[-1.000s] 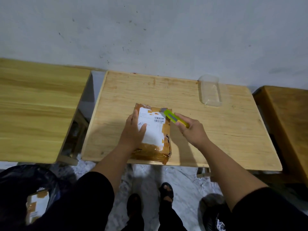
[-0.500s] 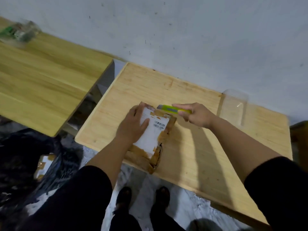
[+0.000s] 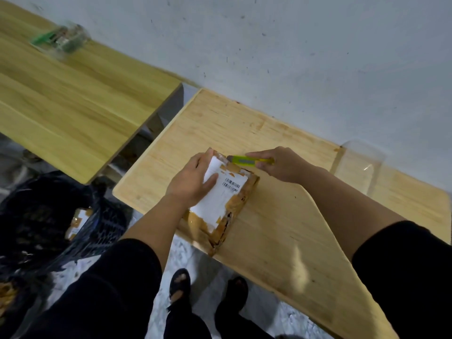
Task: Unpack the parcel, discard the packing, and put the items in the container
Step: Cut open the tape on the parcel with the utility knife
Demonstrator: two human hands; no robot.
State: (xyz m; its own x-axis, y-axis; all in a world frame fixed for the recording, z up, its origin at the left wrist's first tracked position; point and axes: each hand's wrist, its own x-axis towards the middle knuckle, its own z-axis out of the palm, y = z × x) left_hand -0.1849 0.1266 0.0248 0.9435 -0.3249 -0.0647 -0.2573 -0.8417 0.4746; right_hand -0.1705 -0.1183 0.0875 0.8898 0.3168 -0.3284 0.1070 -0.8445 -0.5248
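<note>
A brown taped cardboard parcel (image 3: 228, 206) with a white barcode label lies near the front edge of the light wooden table (image 3: 281, 228), one corner hanging over the edge. My left hand (image 3: 193, 181) lies flat on the parcel's left part and presses it down. My right hand (image 3: 281, 165) grips a yellow-green utility knife (image 3: 247, 160), whose tip sits at the parcel's far top edge. A clear plastic container (image 3: 358, 166) stands at the back right of the table, by the wall.
A second wooden table (image 3: 73, 106) stands to the left with a blurred clear box of green items (image 3: 61, 40) on it. A black bin bag (image 3: 46, 216) on the floor at left holds a discarded taped box (image 3: 78, 222). My feet stand below the table edge.
The view has swung left and tilted. My right hand has moved the knife from the parcel's right top corner leftward along its far edge. My left hand stays on the parcel.
</note>
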